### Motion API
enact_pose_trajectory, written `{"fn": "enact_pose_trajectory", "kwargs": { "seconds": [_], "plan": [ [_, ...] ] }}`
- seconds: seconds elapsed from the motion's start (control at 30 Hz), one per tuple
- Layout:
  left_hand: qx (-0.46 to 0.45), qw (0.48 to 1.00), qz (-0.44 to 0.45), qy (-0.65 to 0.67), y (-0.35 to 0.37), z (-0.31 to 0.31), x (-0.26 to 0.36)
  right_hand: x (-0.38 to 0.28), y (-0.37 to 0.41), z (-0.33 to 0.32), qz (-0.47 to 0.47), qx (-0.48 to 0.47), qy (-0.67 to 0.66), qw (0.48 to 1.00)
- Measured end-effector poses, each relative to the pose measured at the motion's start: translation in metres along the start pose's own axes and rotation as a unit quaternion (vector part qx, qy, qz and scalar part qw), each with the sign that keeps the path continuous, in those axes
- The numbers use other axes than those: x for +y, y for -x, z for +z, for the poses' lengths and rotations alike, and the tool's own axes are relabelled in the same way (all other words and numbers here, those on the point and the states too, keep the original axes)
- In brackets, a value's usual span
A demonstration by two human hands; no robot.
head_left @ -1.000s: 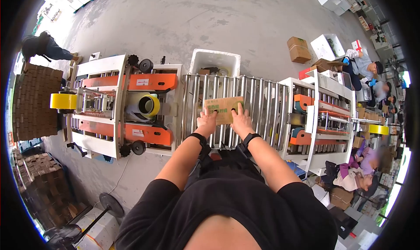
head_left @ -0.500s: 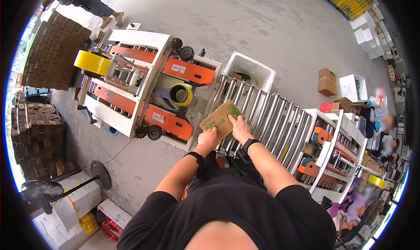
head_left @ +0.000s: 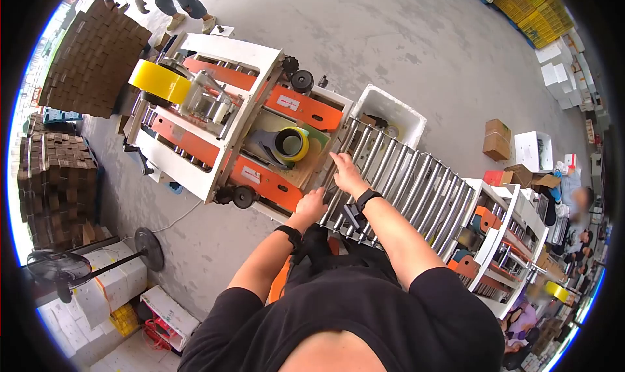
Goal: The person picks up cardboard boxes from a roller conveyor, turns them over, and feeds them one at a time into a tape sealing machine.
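My left hand (head_left: 310,206) is open at the near edge of the box taping machine's infeed, fingers pointing forward and holding nothing. To its right, my right hand (head_left: 349,175) is open too, fingers stretched toward the machine, above the first rollers of the roller conveyor (head_left: 397,183). Ahead of both hands, a cardboard box (head_left: 311,165) lies between the orange side rails of the taping machine (head_left: 312,111). A grey tape holder with a yellow-edged tape roll (head_left: 291,144) stands over the box and hides part of it.
A large yellow tape roll (head_left: 159,82) sits on top of the machine. Beyond the conveyor is a white foam bin (head_left: 392,108). Stacked flat cardboard (head_left: 91,56) and a fan (head_left: 148,249) stand at left. A second taping machine (head_left: 498,242) is at right; other people are nearby.
The cardboard box has left my hands and moved left into the taping machine, under the tape holder. Both hands have let go. My view has shifted slightly; a person at upper left has moved.
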State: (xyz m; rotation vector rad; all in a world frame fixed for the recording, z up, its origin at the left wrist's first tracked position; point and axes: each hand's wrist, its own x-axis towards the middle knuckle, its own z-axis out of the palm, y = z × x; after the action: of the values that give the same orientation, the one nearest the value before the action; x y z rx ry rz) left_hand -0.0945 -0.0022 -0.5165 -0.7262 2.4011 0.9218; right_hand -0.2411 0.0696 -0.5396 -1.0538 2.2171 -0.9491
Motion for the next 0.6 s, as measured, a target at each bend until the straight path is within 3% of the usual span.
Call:
{"fn": "enact_pose_trajectory", "kwargs": {
  "seconds": [0.13, 0.2, 0.33, 0.4, 0.47, 0.53, 0.57, 0.6],
  "plan": [
    [-0.103, 0.994, 0.022, -0.016, -0.006, 0.029, -0.020, 0.043, 0.034, 0.003, 0.086, -0.080, 0.041, 0.992],
    [-0.128, 0.991, 0.000, -0.025, -0.002, 0.028, -0.020, 0.061, 0.067, -0.010, 0.147, -0.145, 0.047, 0.977],
    [-0.150, 0.987, -0.019, -0.050, -0.018, 0.055, -0.047, 0.093, 0.155, -0.048, 0.281, -0.178, 0.103, 0.937],
    [-0.140, 0.988, 0.001, -0.059, -0.026, 0.067, -0.064, 0.139, 0.216, -0.045, 0.295, -0.118, 0.160, 0.935],
    [-0.133, 0.988, 0.037, -0.070, -0.030, 0.068, -0.073, 0.130, 0.253, -0.070, 0.427, -0.151, 0.140, 0.880],
    [-0.158, 0.978, 0.069, -0.116, -0.045, 0.076, -0.088, 0.150, 0.289, -0.078, 0.489, -0.150, 0.088, 0.855],
    [-0.194, 0.949, 0.158, -0.194, -0.076, 0.113, -0.136, 0.162, 0.308, -0.071, 0.507, -0.081, 0.068, 0.855],
    [-0.205, 0.947, 0.160, -0.187, -0.077, 0.106, -0.133, 0.160, 0.319, -0.077, 0.519, -0.054, 0.049, 0.851]
  ]
}}
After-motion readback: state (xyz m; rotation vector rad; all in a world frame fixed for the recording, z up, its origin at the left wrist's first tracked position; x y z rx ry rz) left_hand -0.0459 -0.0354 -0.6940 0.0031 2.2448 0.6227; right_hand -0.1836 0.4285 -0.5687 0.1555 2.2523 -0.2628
